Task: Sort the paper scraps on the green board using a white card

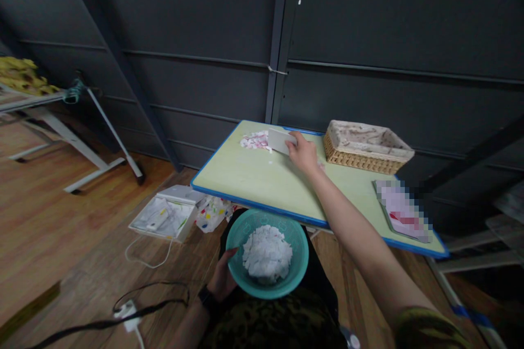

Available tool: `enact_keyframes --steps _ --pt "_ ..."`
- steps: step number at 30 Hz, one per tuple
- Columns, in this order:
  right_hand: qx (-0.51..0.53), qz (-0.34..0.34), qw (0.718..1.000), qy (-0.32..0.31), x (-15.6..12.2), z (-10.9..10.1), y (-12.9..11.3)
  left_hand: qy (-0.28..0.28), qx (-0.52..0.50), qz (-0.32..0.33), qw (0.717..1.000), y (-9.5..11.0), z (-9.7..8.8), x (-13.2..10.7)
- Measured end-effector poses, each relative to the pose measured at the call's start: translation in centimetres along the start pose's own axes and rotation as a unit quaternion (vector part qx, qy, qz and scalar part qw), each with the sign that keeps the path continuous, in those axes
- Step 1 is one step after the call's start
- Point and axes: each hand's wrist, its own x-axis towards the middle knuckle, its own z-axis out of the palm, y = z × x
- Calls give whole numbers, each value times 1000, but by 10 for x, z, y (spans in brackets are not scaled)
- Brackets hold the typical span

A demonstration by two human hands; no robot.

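Note:
My right hand (303, 154) reaches across the light green table (254, 180) and grips a white card (280, 140), its edge set against a small heap of white and pink paper scraps (254, 142) at the table's far side. My left hand (223, 278) holds the rim of a teal bowl (295, 262) below the table's near edge, over my lap. The bowl is filled with white paper scraps (267, 253).
A wicker basket (366, 147) stands at the table's far right, a pink-and-white booklet (403, 211) near the right edge. On the wooden floor lie an open white box (166, 218), a plastic bag (213, 212) and cables (135, 305). A dark wall is behind.

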Motion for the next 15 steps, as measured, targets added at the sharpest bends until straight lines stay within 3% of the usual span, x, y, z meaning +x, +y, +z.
enact_keyframes --steps 15 --pt "36 40 998 20 3 -3 6 -47 -26 -9 999 -1 -5 2"
